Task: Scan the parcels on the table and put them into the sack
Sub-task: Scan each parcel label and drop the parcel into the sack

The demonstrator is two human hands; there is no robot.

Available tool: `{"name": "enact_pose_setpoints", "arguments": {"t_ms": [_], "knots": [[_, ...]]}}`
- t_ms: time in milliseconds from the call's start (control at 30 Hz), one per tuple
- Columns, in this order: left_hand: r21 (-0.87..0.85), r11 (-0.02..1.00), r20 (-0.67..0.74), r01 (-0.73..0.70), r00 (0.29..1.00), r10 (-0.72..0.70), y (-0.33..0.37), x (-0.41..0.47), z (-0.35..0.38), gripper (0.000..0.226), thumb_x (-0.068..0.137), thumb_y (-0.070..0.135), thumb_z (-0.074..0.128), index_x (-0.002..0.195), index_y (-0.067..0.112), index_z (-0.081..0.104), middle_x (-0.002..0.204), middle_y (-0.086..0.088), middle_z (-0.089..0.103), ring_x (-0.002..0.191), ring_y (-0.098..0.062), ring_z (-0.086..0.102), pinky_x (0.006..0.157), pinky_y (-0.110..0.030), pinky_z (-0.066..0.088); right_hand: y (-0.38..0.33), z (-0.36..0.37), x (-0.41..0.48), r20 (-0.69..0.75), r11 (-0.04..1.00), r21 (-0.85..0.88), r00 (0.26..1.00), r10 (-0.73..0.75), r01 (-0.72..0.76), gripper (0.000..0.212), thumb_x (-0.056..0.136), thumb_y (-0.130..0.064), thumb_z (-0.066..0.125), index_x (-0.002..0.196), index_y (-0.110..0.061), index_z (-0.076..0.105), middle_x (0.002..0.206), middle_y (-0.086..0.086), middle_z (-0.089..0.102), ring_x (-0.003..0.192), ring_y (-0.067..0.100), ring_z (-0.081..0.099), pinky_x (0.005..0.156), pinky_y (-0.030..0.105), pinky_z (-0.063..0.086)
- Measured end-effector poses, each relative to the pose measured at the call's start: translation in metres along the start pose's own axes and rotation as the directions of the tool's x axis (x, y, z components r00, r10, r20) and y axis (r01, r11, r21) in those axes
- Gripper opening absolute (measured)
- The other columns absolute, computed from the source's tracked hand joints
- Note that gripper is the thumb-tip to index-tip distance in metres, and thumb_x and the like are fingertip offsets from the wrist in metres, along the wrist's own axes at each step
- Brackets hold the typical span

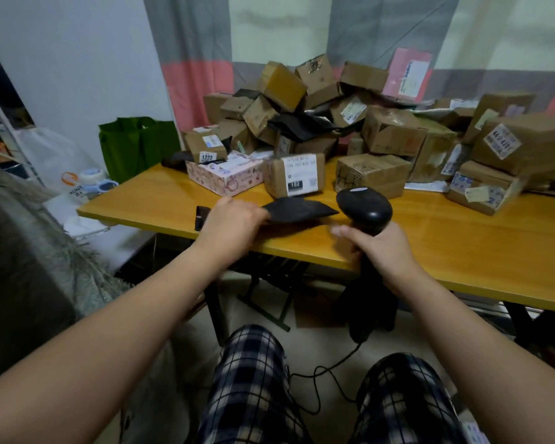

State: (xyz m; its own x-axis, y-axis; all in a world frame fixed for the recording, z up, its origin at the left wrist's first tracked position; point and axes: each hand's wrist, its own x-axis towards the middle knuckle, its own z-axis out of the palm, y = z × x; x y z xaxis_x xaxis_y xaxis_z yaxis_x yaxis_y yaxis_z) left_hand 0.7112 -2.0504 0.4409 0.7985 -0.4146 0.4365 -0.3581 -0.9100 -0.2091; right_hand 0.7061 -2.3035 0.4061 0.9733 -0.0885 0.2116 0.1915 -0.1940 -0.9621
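At the near edge of the desk (161, 200), the left hand (229, 224) lies on a flat black parcel (297, 210), its fingers closed on the parcel's near end, which is blurred. The right hand (377, 248) is wrapped around the handle of a black barcode scanner (364, 209), whose head tilts toward the black parcel, just beside its right tip. The scanner's cable (321, 373) hangs down between the person's checked trouser legs. Behind the black parcel stand a brown box with a white label (297, 177) and a pink patterned box (226, 177). Farther back a heap of cardboard parcels (334, 107) covers the desk up to the curtain (189, 59). A green bag (135, 145) stands off the desk's left end; I cannot tell which object is the sack
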Motion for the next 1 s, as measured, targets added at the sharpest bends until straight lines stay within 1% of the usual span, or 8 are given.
{"name": "enact_pose_setpoints", "arguments": {"t_ms": [100,200,433,533,667,767,833,1000], "knots": [[-0.233,0.971,-0.244,0.059,0.963,-0.117,-0.007,0.019,-0.037,0.02,0.09,0.014,0.058,0.105,0.019,0.07,0.098,-0.003,0.071,0.096,-0.029,0.061,0.081,-0.038,0.037,-0.011,0.01,-0.001,0.027,0.99,-0.13,0.998,-0.049,0.052,0.064,0.07,-0.023,0.085,0.124,-0.007,0.057,0.121,0.01,0.063,0.115,0.019,0.058,0.101,0.032,0.046],[-0.228,0.974,-0.284,-0.001,0.956,-0.066,-0.005,0.037,-0.061,0.02,0.092,0.013,0.054,0.103,0.02,0.069,0.098,0.001,0.07,0.095,-0.028,0.058,0.082,-0.035,0.028,-0.031,0.02,-0.004,-0.098,0.958,-0.199,0.968,-0.231,0.208,0.09,0.066,-0.026,0.087,0.14,-0.01,0.04,0.142,0.007,0.045,0.133,0.02,0.04,0.112,0.036,0.033],[-0.139,0.985,-0.34,-0.1,0.939,0.047,0.012,0.05,-0.077,0.018,0.093,0.016,0.054,0.104,0.021,0.068,0.104,0.005,0.066,0.104,-0.021,0.055,0.091,-0.032,0.016,-0.055,0.014,0.005,-0.053,0.983,-0.091,0.985,-0.165,0.159,0.055,0.07,-0.01,0.082,0.12,-0.013,0.06,0.111,0.0,0.068,0.104,0.014,0.062,0.082,0.025,0.048],[-0.274,0.945,-0.448,0.179,0.846,-0.29,0.013,0.042,-0.056,0.044,0.086,0.031,0.065,0.127,0.02,0.056,0.142,-0.007,0.045,0.135,-0.028,0.036,0.11,-0.047,0.012,-0.043,0.012,0.002,-0.139,0.999,0.002,0.99,-0.035,0.035,0.042,0.069,-0.001,0.079,0.104,-0.018,0.065,0.095,-0.004,0.069,0.09,0.015,0.066,0.069,0.023,0.05],[-0.787,0.394,0.039,0.475,0.676,-0.736,0.03,0.011,-0.02,0.097,0.08,0.045,0.072,0.151,0.014,0.015,0.156,-0.012,0.015,0.143,-0.026,0.018,0.112,-0.039,0.02,-0.024,0.011,-0.002,-0.234,0.988,0.139,0.967,0.105,-0.074,0.031,0.068,0.006,0.073,0.093,-0.011,0.069,0.087,0.005,0.072,0.081,0.024,0.069,0.069,0.032,0.056],[-0.88,-0.065,0.434,0.47,0.741,-0.512,0.05,-0.006,0.003,0.038,0.085,0.039,0.069,0.113,0.016,0.059,0.121,0.001,0.064,0.111,-0.015,0.054,0.083,-0.017,0.046,-0.018,0.013,-0.004,-0.265,0.978,0.179,0.952,0.15,-0.104,0.023,0.068,0.004,0.073,0.082,-0.013,0.069,0.074,0.0,0.071,0.071,0.02,0.067,0.057,0.025,0.054],[-0.886,-0.179,0.462,0.429,0.773,-0.435,0.058,-0.006,0.014,0.01,0.088,0.027,0.068,0.089,0.017,0.069,0.09,0.009,0.073,0.095,-0.013,0.063,0.068,-0.011,0.048,-0.02,0.015,-0.005,-0.262,0.97,0.217,0.951,0.164,-0.107,0.019,0.069,0.003,0.073,0.073,-0.015,0.067,0.064,-0.006,0.069,0.065,0.017,0.067,0.051,0.023,0.052],[-0.935,-0.217,0.353,0.28,0.777,-0.522,0.051,0.014,0.011,0.012,0.086,0.009,0.069,0.096,0.014,0.072,0.089,0.011,0.073,0.082,0.001,0.067,0.064,-0.009,0.048,-0.028,0.013,-0.005,-0.282,0.996,0.085,0.958,0.053,-0.031,0.017,0.077,-0.019,0.074,0.092,-0.016,0.067,0.082,-0.004,0.07,0.08,0.012,0.065,0.06,0.019,0.048]]}}
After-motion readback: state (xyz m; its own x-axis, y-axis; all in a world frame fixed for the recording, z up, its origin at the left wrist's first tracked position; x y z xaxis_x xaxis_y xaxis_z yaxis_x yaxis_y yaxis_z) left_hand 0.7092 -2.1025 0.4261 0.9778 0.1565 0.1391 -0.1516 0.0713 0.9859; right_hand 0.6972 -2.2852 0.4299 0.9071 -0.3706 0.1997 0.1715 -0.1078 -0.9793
